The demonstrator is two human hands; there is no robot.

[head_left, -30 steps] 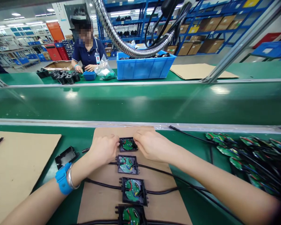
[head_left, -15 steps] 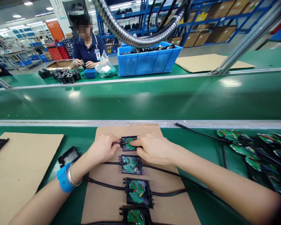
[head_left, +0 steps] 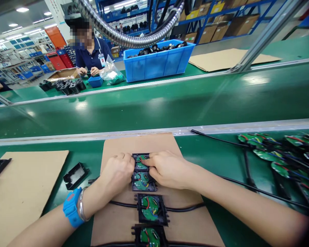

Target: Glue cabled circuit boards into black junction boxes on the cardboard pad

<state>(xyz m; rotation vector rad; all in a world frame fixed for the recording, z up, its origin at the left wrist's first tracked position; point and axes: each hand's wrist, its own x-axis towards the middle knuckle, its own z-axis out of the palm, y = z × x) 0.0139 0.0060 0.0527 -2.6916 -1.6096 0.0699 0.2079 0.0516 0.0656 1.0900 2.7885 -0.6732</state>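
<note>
On the brown cardboard sheet (head_left: 139,139), black plastic housings with green circuit boards lie in a column. My left hand (head_left: 119,171) is closed at the left side of the farthest housing (head_left: 141,161), its fingertips partly hidden. From the other side my right hand (head_left: 168,169) grips that housing, the index fingertip on its board and the thumb by the right edge. A second housing (head_left: 141,181) stands right against it, nearer to me. Closer still are a third housing (head_left: 151,208), with black cables out both sides, and a fourth (head_left: 149,236), cut off by the frame.
An empty black housing (head_left: 76,175) lies left of the sheet, beside another cardboard sheet (head_left: 28,185). Wired circuit boards (head_left: 270,156) are heaped at right. Across the green conveyor (head_left: 144,106), a person (head_left: 92,51) works near a blue bin (head_left: 159,63) of black parts.
The farthest housing has come toward me and now meets the second one, closing the gap. My left hand has shifted nearer with it. The view has tilted slightly.
</note>
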